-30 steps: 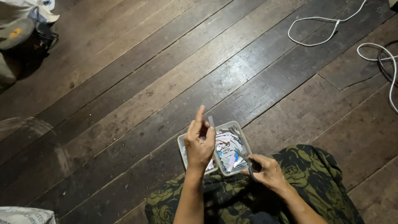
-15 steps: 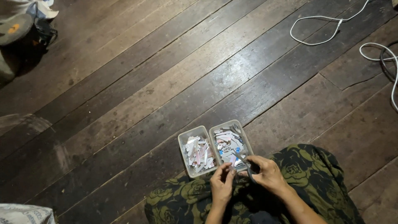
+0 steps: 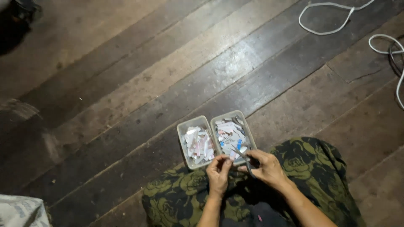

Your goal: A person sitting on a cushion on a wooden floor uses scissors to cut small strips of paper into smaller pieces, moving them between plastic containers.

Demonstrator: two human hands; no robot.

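Two small clear plastic trays sit side by side on the wooden floor in front of my lap. The left tray [image 3: 182, 133] holds several white and pink strips; the right tray [image 3: 249, 128] holds several white, grey and blue strips. My right hand [image 3: 266, 169] grips dark scissors [image 3: 243, 155] whose blades point over the right tray's near edge. My left hand [image 3: 219, 170] is just beside the blades at the trays' near edge. Its fingertips are pinched on a small strip that is mostly hidden.
A dark green floral cloth [image 3: 309, 162] covers my lap. White cables [image 3: 322, 21] loop on the floorboards at the top right. A pale sack [image 3: 19, 212] lies at the bottom left, and a dark object sits in the top left corner.
My left hand came down from holding a strip up above the left tray to the scissors at my lap. The view has shifted slightly. The right hand has stayed in place.
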